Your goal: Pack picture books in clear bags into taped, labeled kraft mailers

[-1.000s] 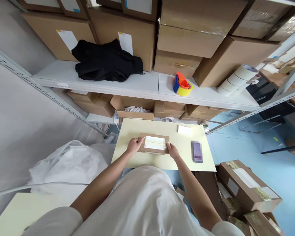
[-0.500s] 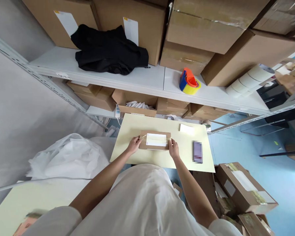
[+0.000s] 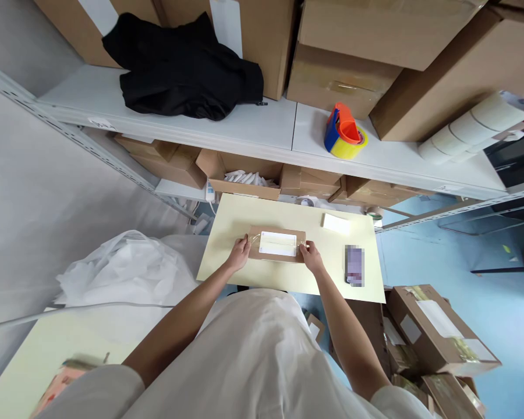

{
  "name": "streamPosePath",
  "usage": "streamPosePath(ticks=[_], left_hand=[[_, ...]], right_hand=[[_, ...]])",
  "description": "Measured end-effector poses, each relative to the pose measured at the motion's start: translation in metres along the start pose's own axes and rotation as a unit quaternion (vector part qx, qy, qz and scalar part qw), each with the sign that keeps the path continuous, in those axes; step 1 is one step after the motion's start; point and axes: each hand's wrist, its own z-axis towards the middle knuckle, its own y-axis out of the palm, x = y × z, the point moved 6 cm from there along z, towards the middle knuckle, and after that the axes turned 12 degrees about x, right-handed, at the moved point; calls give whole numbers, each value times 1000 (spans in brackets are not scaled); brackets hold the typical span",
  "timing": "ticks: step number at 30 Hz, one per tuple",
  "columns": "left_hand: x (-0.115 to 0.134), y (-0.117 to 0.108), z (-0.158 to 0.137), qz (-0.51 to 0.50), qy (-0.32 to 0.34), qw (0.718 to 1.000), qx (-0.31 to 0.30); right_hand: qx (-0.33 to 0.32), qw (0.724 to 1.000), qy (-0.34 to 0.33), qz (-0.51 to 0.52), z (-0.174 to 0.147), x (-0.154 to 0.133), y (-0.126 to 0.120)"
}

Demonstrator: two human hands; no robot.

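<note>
A small brown cardboard box lies over the pale yellow table in front of me, a white label and clear tape across its top. My left hand grips its left end, with the fingers closed on the edge. At the opposite end my right hand holds the box, thumb on top by the tape. Whether the box rests fully on the table or is slightly raised, I cannot tell.
Right of the box lie a stack of white labels and a blurred-out phone-like object. The shelf above carries a tape dispenser, a black garment and tape rolls. Large cartons stand low right; white plastic bags lie left.
My view has shifted slightly, so the shelf appears higher and nearer. Both hands keep their hold on the box, which shows little movement on the table.
</note>
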Motion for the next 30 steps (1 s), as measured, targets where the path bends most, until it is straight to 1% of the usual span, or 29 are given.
streamPosePath(ticks=[2, 4, 6, 7, 9, 10, 11, 13, 15, 16, 18, 19, 22, 24, 26, 28, 30], left_hand=[[2, 0, -1, 8, 2, 1000, 10], [7, -3, -5, 18, 27, 999, 34], [19, -10, -12, 39, 87, 993, 71], [26, -13, -17, 53, 125, 987, 86], [41, -19, -26, 84, 193, 973, 99], [48, -21, -28, 98, 215, 966, 102], [56, -23, -30, 108, 231, 961, 105], [73, -26, -28, 119, 253, 953, 119], [95, -23, -22, 127, 275, 945, 125], [108, -17, -17, 131, 286, 942, 120], [134, 3, -8, 138, 308, 937, 94], [147, 16, -3, 140, 316, 935, 78], [183, 66, 12, 139, 326, 935, 16], [200, 102, 22, 141, 314, 938, -30], [213, 136, 31, 145, 293, 942, -72], [221, 167, 42, 151, 264, 947, -104], [223, 193, 52, 160, 223, 953, -131]], right_hand=[[14, 1000, -8, -10, -5, -3, 1], [69, 996, -37, -34, -13, -7, 1], [138, 982, -105, -70, -23, -16, 1], [161, 972, -149, -88, -28, -22, 2], [174, 954, -221, -105, -35, -30, 4], [175, 949, -240, -103, -36, -31, 3], [181, 947, -248, -95, -33, -31, -1], [202, 946, -242, -77, -20, -26, -17], [216, 947, -225, -70, 4, -15, -37], [215, 950, -214, -75, 18, -7, -47], [197, 958, -180, -105, 52, 14, -62], [176, 962, -155, -136, 69, 27, -66], [103, 963, -107, -225, 114, 66, -72], [73, 959, -110, -251, 138, 83, -72], [54, 955, -127, -262, 156, 93, -69], [43, 951, -154, -266, 168, 98, -64], [47, 945, -184, -266, 174, 100, -60]])
